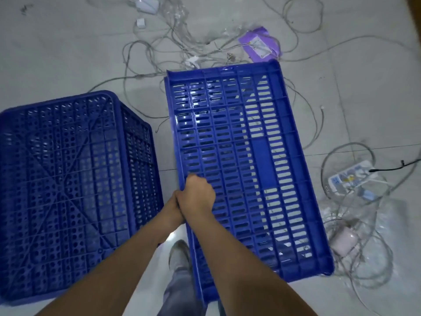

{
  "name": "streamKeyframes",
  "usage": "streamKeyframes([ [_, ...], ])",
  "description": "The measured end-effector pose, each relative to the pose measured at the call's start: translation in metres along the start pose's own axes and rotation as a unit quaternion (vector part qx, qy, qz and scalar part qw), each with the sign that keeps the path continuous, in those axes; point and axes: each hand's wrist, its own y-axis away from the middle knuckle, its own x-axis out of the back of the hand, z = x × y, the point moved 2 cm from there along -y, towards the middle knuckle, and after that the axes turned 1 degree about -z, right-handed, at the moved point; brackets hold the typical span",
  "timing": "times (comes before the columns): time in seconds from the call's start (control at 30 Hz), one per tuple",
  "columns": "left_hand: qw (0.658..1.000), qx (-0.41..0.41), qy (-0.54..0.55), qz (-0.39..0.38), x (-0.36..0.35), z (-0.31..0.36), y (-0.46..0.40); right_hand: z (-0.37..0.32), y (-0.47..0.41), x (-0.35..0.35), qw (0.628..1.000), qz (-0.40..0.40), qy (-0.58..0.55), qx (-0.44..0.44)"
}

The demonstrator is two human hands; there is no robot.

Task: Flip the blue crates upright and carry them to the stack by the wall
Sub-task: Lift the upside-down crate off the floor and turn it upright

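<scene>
Crates: two blue slatted crates on a pale tiled floor (57, 42). Right crate (248, 169), centre to 3 o'clock, is tipped on edge, its slotted long wall facing up and its far long edge on the tiles. Both of the person's hands meet at its near long rim, at about 6 o'clock of centre. Right hand (198, 195) is clenched over the rim, knuckles up, grasping it. Left hand (175, 201) sits just beside and touching it, mostly hidden; its fingers appear to curl onto the same rim. Left crate (70, 190), at 9 o'clock, lies upside down, ribbed base up, well apart from the hands. Shoe (180, 254) shows at 6 o'clock between the crates. Cables (173, 42) tangle at 12 o'clock beside a purple pouch (259, 45). Power strip (350, 176) lies at 3 o'clock, a pink case (344, 242) at 4 o'clock.
</scene>
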Motion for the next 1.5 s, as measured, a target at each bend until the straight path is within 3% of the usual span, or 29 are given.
streamKeyframes([
  [0.3,0.998,0.037,0.046,-0.016,0.015,-0.023,-0.02,0.001,-0.016,-0.021,0.997,-0.068,0.021,0.035],
  [0.4,0.997,0.032,0.063,-0.034,0.015,-0.015,-0.016,0.009,-0.014,-0.005,0.996,-0.064,-0.027,0.062],
  [0.5,0.997,0.025,0.073,-0.021,0.014,-0.009,-0.012,0.036,-0.01,0.037,0.994,0.076,-0.048,0.059],
  [0.6,0.994,0.001,0.1,0.047,0.012,-0.007,-0.007,0.09,-0.011,0.094,0.963,0.255,-0.085,-0.025],
  [0.67,0.987,-0.012,0.129,0.093,0.01,-0.005,-0.003,0.13,-0.012,0.12,0.949,0.298,-0.049,-0.09],
  [0.77,0.982,-0.027,0.107,0.151,0.008,0.0,0.003,0.18,-0.021,0.126,0.959,0.163,-0.136,-0.19],
  [0.87,0.983,-0.035,0.066,0.17,0.006,0.004,0.005,0.195,-0.025,0.122,0.932,0.051,-0.286,-0.215],
  [1.0,0.983,-0.043,0.023,0.178,0.003,0.004,0.005,0.202,-0.029,0.127,0.915,0.056,-0.351,-0.193],
  [1.3,0.979,0.014,-0.07,0.19,0.022,-0.01,-0.003,0.189,-0.008,0.12,0.936,0.078,-0.315,-0.135],
  [1.4,0.975,0.049,-0.131,0.171,0.031,-0.01,-0.005,0.178,0.002,0.117,0.943,0.118,-0.296,-0.096],
  [1.5,0.963,0.02,-0.191,0.189,0.032,0.003,-0.001,0.16,0.014,0.12,0.95,0.16,-0.262,-0.064],
])
